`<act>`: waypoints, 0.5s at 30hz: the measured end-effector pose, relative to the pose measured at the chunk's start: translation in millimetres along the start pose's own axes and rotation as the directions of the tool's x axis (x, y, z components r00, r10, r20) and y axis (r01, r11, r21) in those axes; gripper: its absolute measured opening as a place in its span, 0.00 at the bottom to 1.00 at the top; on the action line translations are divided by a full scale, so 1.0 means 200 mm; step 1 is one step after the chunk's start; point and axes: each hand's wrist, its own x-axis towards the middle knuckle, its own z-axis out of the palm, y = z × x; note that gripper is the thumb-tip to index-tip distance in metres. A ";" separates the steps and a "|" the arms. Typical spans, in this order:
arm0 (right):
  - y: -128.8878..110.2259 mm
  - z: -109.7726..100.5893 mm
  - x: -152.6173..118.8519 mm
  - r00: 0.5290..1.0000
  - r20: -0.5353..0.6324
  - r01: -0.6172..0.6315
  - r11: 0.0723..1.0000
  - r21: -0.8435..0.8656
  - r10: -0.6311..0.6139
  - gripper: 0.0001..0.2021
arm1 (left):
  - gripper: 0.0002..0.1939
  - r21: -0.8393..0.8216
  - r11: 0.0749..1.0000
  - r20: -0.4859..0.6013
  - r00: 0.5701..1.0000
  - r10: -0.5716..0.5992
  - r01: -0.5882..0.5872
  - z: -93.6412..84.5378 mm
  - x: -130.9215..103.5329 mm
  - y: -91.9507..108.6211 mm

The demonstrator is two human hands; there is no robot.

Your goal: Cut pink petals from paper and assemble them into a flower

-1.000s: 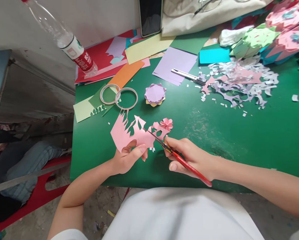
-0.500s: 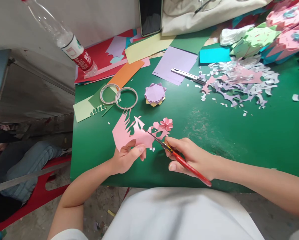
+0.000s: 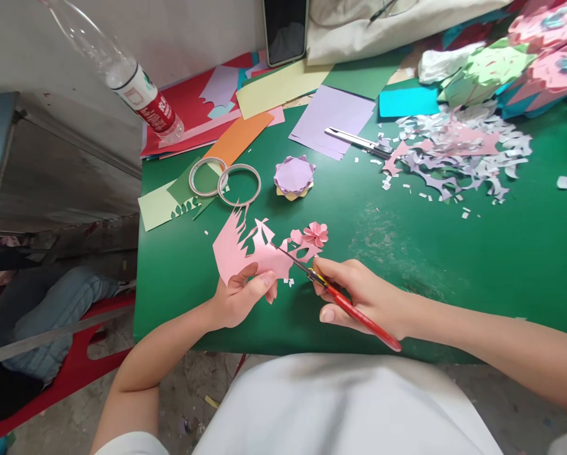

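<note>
Green tabletop lies under both hands: left of centre at its near side, the left hand pinches a ragged pink sheet, and the right hand grips scissors with their blades at that sheet. Small snips, turning the sheet and keeping fingertips off the blades should spare its thin spikes. Right of the sheet, a pink flower crowds the cutting; tape rolls sit by the spikes, with a knife and scraps far right.
</note>
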 end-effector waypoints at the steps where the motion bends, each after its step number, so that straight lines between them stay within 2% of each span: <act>1: 0.00 0.00 0.00 1.000 0.000 0.000 1.000 0.005 0.000 0.35 | 0.28 0.000 1.000 0.005 1.000 0.006 -0.006 0.00 0.00 0.00; 6: 0.01 0.00 0.00 1.000 0.009 0.002 1.000 0.013 -0.002 0.34 | 0.27 0.002 1.000 0.041 0.999 0.031 -0.031 -0.02 0.00 0.00; 12: 0.01 0.00 0.00 1.000 0.015 -0.009 1.000 0.006 0.009 0.34 | 0.25 0.129 0.991 0.015 0.999 -0.047 0.045 -0.02 -0.02 0.01; 15: 0.01 0.00 0.00 1.000 0.018 -0.013 1.000 -0.001 0.013 0.34 | 0.25 0.117 0.993 0.030 0.999 -0.027 0.023 -0.02 -0.02 0.00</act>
